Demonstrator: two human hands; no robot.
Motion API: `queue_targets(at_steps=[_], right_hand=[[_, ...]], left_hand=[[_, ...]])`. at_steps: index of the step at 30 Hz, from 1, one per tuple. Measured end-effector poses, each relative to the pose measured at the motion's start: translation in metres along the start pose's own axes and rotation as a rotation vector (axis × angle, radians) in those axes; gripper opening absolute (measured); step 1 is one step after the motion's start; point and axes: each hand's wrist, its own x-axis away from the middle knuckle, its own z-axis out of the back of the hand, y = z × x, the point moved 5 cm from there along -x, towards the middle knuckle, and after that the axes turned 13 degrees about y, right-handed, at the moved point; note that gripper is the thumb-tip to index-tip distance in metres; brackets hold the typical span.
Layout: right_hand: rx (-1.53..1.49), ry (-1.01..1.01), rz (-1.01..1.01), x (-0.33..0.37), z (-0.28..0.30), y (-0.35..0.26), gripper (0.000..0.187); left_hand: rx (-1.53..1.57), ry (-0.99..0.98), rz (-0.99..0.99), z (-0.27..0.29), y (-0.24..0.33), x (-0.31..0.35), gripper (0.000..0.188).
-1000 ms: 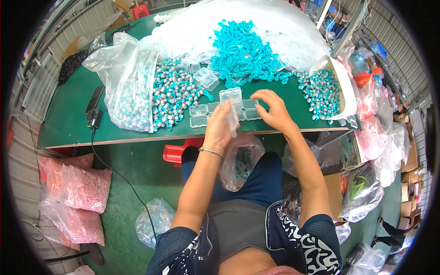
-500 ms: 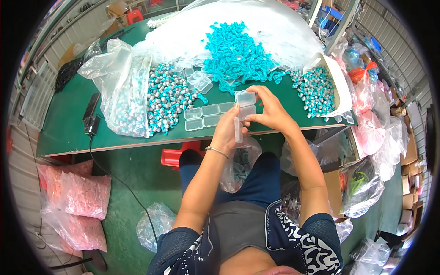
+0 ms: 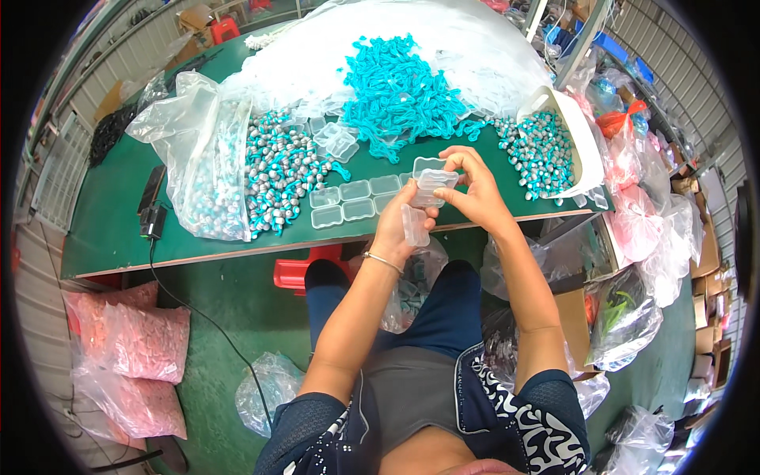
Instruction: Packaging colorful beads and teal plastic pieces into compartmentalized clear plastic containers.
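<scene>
Both my hands meet over the table's front edge around small clear plastic boxes. My left hand [image 3: 394,228] is closed, with one clear box [image 3: 415,226] at its palm and its fingertips against other clear pieces. My right hand [image 3: 478,192] pinches a clear plastic box [image 3: 435,179] between thumb and fingers, with its lid-like upper part standing up. How many pieces overlap there I cannot tell. Left of the hands, clear boxes [image 3: 355,190] lie in two rows on the green table [image 3: 297,239]. The right end of these rows is partly hidden by my left hand.
Behind the hands rises a pile of turquoise cords [image 3: 400,95]. Grey-and-turquoise beads [image 3: 277,170] spill from a clear bag [image 3: 207,170] at left; more fill a white bin [image 3: 590,150] at right. A black device [image 3: 153,218] with a cable lies at the table's left. Below stands a red stool [image 3: 291,273].
The clear pieces between my hands have tilted and now show more of their faces. My right hand has shifted slightly, its thumb now over the box. The view has moved a little.
</scene>
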Motion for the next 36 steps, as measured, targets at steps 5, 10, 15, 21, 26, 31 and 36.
queue_targets(at_steps=[5,10,15,21,26,31,36], right_hand=[[-0.191,0.03,-0.072,0.005,0.008,0.012,0.024],[-0.393,-0.048,-0.168,0.01,0.013,0.015,0.02],[-0.398,-0.038,-0.214,0.013,0.026,0.017,0.019],[0.182,0.1,0.152,0.023,0.041,0.041,0.024],[0.382,0.064,0.258,0.039,0.038,0.061,0.027],[0.332,0.218,0.138,0.035,0.065,0.073,0.039],[0.459,0.102,0.123,0.035,0.062,0.079,0.024]], left_hand=[[-0.092,0.066,-0.149,-0.01,0.004,0.006,0.029],[-0.259,0.154,-0.287,-0.014,0.011,0.013,0.03],[-0.216,0.216,-0.373,-0.007,0.017,0.014,0.036],[-0.153,0.203,-0.436,0.008,0.026,0.01,0.037],[-0.173,0.206,-0.41,0.009,0.025,0.014,0.032],[-0.194,0.175,-0.442,0.012,0.028,0.017,0.034],[-0.207,0.162,-0.435,0.012,0.023,0.016,0.033]])
